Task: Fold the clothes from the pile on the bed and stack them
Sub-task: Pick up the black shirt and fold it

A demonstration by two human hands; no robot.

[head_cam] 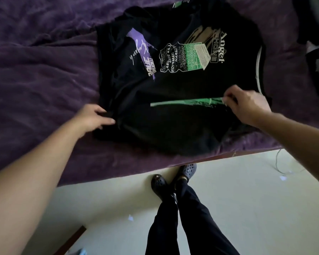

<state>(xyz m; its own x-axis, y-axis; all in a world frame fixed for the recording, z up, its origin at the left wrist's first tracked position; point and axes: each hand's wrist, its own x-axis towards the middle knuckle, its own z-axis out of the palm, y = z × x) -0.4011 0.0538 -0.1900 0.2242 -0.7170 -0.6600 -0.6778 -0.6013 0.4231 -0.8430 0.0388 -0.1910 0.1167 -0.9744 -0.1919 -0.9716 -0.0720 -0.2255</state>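
1. Where the purple blanket (35, 80) covers the bed (228, 155) at far left, it lies rumpled. It runs on under everything else on the bed, out to the near edge.
2. Left hand (93, 117): it comes in from the lower left on a bare forearm. Its fingers and thumb are curled round a bunch of black cloth at the near left corner of the T-shirt.
3. T-shirt (173, 129): black, spread flat on the blanket close to the bed's near edge, between the two hands. It carries a purple print (138, 45) with white script on its left part and a block of white and green lettering (173, 58) in the middle. A green streak (184, 103) runs along its near part.
4. Legs in dark trousers (191, 227) and dark clogs (158, 182): they stand on the pale floor (247, 199), just beside the bed's edge.
5. Right hand (247, 105): it comes in from the right, its fingers bent and pinching the cloth at the right end of the green streak.
6. Thin cable (277, 161): it hangs from the bed's edge down to the floor.
7. Pile of clothes (313, 24): dark and blurred, it lies on the bed at far right, apart from the T-shirt.
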